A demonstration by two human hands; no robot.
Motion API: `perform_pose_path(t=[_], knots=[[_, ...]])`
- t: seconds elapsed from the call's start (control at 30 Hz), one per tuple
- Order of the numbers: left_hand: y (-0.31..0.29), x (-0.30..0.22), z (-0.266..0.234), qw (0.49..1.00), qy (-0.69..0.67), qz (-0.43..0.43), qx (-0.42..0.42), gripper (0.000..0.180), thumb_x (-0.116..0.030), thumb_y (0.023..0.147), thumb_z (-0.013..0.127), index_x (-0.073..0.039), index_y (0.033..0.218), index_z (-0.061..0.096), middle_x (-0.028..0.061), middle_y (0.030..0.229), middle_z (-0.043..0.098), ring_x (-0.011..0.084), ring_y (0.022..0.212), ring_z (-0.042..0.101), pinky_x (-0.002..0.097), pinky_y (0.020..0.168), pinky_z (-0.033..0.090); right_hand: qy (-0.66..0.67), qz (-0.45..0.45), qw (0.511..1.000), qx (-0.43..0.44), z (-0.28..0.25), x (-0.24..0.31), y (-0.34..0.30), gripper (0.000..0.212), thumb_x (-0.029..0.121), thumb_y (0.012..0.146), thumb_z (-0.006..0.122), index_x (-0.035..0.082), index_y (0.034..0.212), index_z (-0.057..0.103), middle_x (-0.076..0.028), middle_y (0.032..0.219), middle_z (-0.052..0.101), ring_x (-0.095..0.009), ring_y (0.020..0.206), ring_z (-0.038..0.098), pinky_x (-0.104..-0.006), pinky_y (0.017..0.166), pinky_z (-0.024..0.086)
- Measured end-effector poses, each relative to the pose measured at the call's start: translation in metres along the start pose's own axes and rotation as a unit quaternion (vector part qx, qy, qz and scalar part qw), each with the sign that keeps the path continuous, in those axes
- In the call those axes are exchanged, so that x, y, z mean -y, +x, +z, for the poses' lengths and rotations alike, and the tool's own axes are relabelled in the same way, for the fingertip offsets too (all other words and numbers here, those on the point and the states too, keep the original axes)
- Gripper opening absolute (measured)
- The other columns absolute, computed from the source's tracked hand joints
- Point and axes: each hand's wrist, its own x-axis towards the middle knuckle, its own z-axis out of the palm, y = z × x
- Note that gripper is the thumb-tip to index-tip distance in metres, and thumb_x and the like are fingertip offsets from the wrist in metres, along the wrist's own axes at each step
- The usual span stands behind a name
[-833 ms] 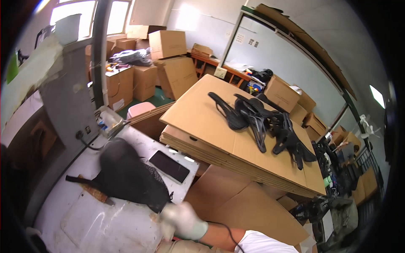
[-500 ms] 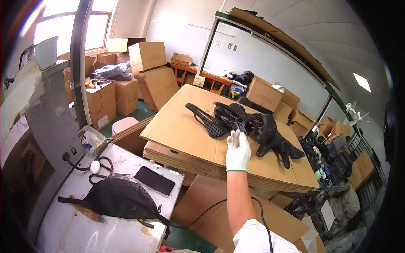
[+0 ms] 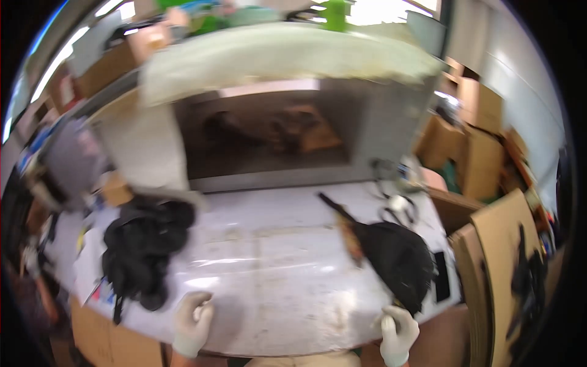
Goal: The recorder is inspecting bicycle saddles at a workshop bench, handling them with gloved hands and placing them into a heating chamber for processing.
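Both my hands wear whitish gloves and are low over the near edge of the white table (image 3: pixel 263 287). My left hand (image 3: pixel 193 324) has loosely bent fingers with a gap to the thumb and nothing seen in it. It is beside a heap of black fabric pieces (image 3: pixel 147 244). At the near tip of a black mesh fabric piece (image 3: pixel 397 260), my right hand (image 3: pixel 399 333) has curled fingers; blur hides whether they grip it. Under this piece's far side lies a brownish object (image 3: pixel 350 235), partly covered.
A grey, box-shaped machine (image 3: pixel 269 181) with a dark opening and a pale cover stands across the table's back. A phone (image 3: pixel 441 276) and black-handled scissors (image 3: pixel 391 214) lie at the right. Flat cardboard (image 3: pixel 498 244) bearing black pieces stands beyond. Another person's arm (image 3: pixel 46 293) shows far left.
My view has swung left from the stacked cardboard to the table. My right hand has left the black pieces on the cardboard. My left hand has come into view.
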Motion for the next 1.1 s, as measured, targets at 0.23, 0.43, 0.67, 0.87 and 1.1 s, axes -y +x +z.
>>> perform_pose_path(t=[0.23, 0.43, 0.67, 0.87, 1.1], knots=[[0.035, 0.060, -0.077, 0.923, 0.349, 0.080, -0.142, 0.030, -0.010, 0.083, 0.077, -0.003, 0.111, 0.071, 0.0153, 0.114, 0.069, 0.0371, 0.107, 0.065, 0.0460, 0.090, 0.055, -0.046, -0.003, 0.967, 0.249, 0.076, 0.009, 0.012, 0.024, 0.010, 0.098, 0.069, -0.002, 0.118, 0.075, -0.020, 0.106, 0.076, -0.037, 0.092, 0.074, -0.0399, 0.086, 0.058], [0.135, 0.070, -0.103, 0.921, 0.337, 0.156, -0.118, 0.017, -0.005, 0.086, 0.069, -0.006, 0.103, 0.070, 0.0109, 0.101, 0.067, 0.0343, 0.094, 0.065, 0.0454, 0.082, 0.054, -0.125, -0.183, 0.930, 0.293, 0.101, 0.029, 0.016, 0.022, 0.017, 0.098, 0.072, 0.002, 0.114, 0.077, -0.020, 0.107, 0.076, -0.037, 0.098, 0.073, -0.0436, 0.088, 0.057], [0.223, 0.163, -0.158, 0.810, 0.574, 0.026, 0.121, 0.025, -0.014, 0.091, 0.061, -0.016, 0.110, 0.076, 0.0102, 0.111, 0.071, 0.0318, 0.112, 0.066, 0.0446, 0.095, 0.051, -0.080, -0.172, 0.929, 0.317, 0.125, 0.045, 0.021, 0.021, 0.016, 0.097, 0.073, 0.003, 0.112, 0.077, -0.020, 0.108, 0.076, -0.038, 0.099, 0.073, -0.0428, 0.088, 0.058], [0.164, 0.013, -0.110, 0.918, 0.291, 0.258, 0.077, 0.030, -0.004, 0.083, 0.065, -0.007, 0.112, 0.074, 0.0121, 0.111, 0.072, 0.0340, 0.109, 0.066, 0.0481, 0.100, 0.049, 0.193, 0.162, 0.884, 0.393, 0.144, 0.045, 0.038, 0.063, 0.042, 0.102, 0.067, 0.003, 0.149, 0.053, -0.015, 0.129, 0.071, -0.027, 0.112, 0.071, -0.0411, 0.097, 0.057], [0.120, -0.037, -0.055, 0.909, 0.007, 0.295, 0.294, 0.057, -0.029, 0.092, 0.078, -0.005, 0.141, 0.062, 0.0170, 0.132, 0.067, 0.0359, 0.118, 0.066, 0.0446, 0.100, 0.055, 0.404, 0.380, 0.778, 0.295, 0.151, 0.020, 0.033, 0.073, 0.028, 0.100, 0.069, -0.003, 0.159, 0.038, -0.018, 0.145, 0.058, -0.028, 0.133, 0.058, -0.0464, 0.106, 0.053]])
